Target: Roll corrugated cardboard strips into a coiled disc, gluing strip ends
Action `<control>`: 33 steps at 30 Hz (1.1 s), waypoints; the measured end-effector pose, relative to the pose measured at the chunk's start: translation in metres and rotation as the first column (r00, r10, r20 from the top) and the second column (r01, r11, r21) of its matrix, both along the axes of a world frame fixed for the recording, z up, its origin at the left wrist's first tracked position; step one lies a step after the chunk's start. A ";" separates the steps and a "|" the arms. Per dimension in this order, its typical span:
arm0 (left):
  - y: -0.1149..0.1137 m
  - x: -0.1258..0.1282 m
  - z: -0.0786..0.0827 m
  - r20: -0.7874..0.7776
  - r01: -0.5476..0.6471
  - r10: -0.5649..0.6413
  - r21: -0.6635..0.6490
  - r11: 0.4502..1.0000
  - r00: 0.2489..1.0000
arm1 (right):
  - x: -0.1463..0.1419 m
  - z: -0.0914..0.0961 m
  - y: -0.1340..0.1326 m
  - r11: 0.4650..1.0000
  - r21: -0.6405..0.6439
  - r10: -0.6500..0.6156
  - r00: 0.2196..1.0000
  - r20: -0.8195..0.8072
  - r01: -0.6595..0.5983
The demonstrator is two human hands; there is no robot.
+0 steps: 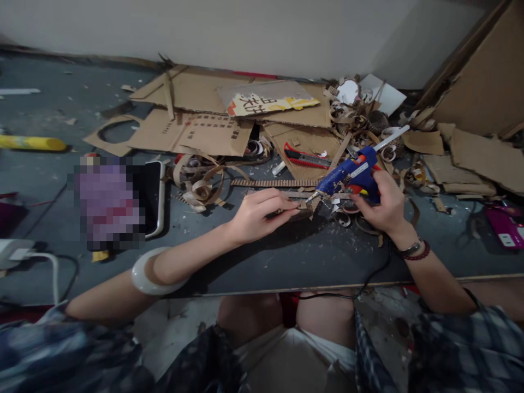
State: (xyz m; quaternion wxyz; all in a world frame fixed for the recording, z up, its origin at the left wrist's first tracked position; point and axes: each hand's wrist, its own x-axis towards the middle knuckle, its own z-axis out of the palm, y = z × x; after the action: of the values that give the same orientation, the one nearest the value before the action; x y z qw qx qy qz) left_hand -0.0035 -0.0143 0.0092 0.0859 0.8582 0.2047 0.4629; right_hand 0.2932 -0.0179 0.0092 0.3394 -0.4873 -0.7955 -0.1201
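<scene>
My right hand [382, 204] grips a blue hot glue gun [347, 173] with a white glue stick sticking out of its back; the nozzle points left and down at a small cardboard piece [301, 206]. My left hand [257, 215] pinches that cardboard piece against the dark work surface [286, 256], fingers closed on it, right beside the nozzle tip. A strip of corrugated cardboard [274, 183] lies just behind the hands.
Flat cardboard sheets [196, 125] and curled cardboard scraps [204, 188] litter the far side. A red utility knife [307, 158] lies on cardboard behind the glue gun. A phone [153, 196] sits left, a yellow tube [33, 143] far left, a magenta object [507, 226] far right.
</scene>
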 end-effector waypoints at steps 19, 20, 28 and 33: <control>-0.001 0.000 0.001 -0.007 0.002 -0.002 -0.001 1.000 1.000 | 0.005 -0.003 0.002 0.999 0.008 0.030 0.998 0.064 -0.031; -0.001 0.000 0.001 -0.005 0.003 -0.003 0.002 1.000 1.000 | 0.005 -0.003 0.002 0.999 0.010 0.030 0.997 0.064 -0.031; -0.002 -0.001 0.003 -0.057 -0.034 0.031 -0.040 0.999 0.998 | 0.013 -0.003 -0.001 0.974 -0.021 -0.226 0.974 -0.026 0.226; -0.002 -0.001 0.004 -0.049 -0.008 0.006 -0.028 1.000 0.999 | 0.033 0.008 0.004 0.859 -0.037 -0.497 0.813 -0.304 0.511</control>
State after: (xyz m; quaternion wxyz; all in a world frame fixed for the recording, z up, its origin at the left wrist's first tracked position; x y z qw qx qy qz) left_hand -0.0043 -0.0160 0.0128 0.0914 0.8671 0.2163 0.4393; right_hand 0.3267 -0.0139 0.0167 0.4245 -0.6848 -0.5735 -0.1481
